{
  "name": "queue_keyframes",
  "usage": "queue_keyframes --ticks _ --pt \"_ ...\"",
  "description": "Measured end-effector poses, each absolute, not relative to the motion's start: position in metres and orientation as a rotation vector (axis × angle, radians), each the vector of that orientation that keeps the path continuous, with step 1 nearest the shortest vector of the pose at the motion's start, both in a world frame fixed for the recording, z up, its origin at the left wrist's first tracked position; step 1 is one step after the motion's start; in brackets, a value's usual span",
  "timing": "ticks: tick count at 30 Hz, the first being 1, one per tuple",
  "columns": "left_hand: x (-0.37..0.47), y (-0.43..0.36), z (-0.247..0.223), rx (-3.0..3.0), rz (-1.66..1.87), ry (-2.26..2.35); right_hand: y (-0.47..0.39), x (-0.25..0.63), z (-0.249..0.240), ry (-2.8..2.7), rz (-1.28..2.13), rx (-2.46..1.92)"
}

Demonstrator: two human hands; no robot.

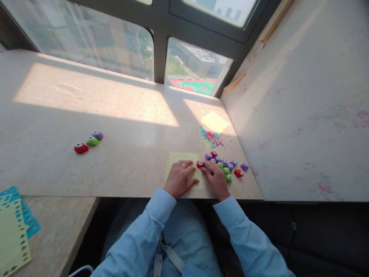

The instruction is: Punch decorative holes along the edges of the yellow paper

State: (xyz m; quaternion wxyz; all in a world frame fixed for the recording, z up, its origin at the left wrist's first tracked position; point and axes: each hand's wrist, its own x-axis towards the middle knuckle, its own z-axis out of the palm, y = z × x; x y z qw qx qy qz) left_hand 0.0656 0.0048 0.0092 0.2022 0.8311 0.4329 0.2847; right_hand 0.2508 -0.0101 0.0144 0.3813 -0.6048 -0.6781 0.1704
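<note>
A pale yellow sheet of paper (179, 156) lies near the front edge of the table, with punched holes down its left side and some at the upper right. My left hand (181, 177) rests on it, fingers spread, a ring on one finger. At the sheet's right edge, my right hand (215, 177) grips a small red craft paper punch (200, 164) with an eye-like dot. Right beside that hand sits a cluster of purple, green and red punches (225, 162), partly hidden by it. A separate red punch (239, 174) and a purple punch (244, 166) lie farther right.
Blue and red paper confetti (212, 138) is scattered behind the cluster, near a sunlit paper sheet (215, 122). Three punches (92, 141) stand far left. Punched yellow paper (13, 234) and blue paper (33, 223) lie lower left. A wall (302, 115) bounds the right; windows (198, 65) the back.
</note>
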Motion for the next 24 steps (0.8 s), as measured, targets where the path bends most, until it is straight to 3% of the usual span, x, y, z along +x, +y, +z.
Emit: queue_keyframes --ticks 24 --pt "0.0644 0.0018 0.0139 2.297 0.753 1.199 -0.0210 0.2608 0.0150 -1.785 0.390 -1.513"
